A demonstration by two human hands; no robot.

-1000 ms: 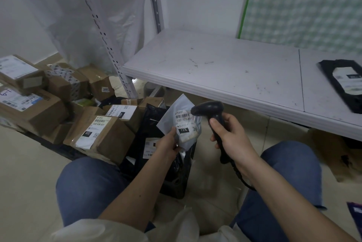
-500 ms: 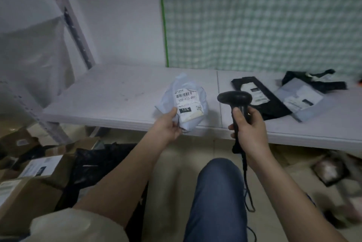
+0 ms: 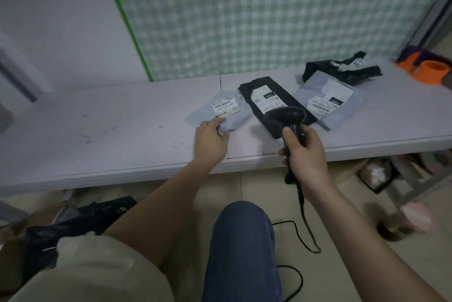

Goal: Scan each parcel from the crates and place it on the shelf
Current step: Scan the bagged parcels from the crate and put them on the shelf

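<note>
Head view, nearest first: a denim-clad knee (image 3: 241,240) is seen at the bottom, with the scanner's cable (image 3: 307,230) looped on the floor beside it. At lower left a dark crate (image 3: 80,218) is partly visible; what it holds is blurred, and only dark wrapping and a cardboard edge can be made out.

Next, the right hand (image 3: 305,152) is clamped round the handle of the black scanner (image 3: 285,115), whose head is raised over the shelf's front edge. The left hand (image 3: 211,140) is stretched over the shelf (image 3: 102,130), and its fingertips are on the near corner of the grey parcel (image 3: 220,112), which lies flat there, label up, just left of a black parcel (image 3: 274,103). Whether that corner is pinched or merely touched cannot be told.

The placing step appears almost finished. It would be done well if the grey parcel were let go flat and label up, clear of its neighbour, so that no label is covered, and if the scanner were kept lifted so that nothing is knocked.

Further back, a second grey parcel (image 3: 327,101) and a crumpled black bag (image 3: 342,69) are laid on the shelf, and an orange object (image 3: 428,69) is seen at the far right end.
</note>
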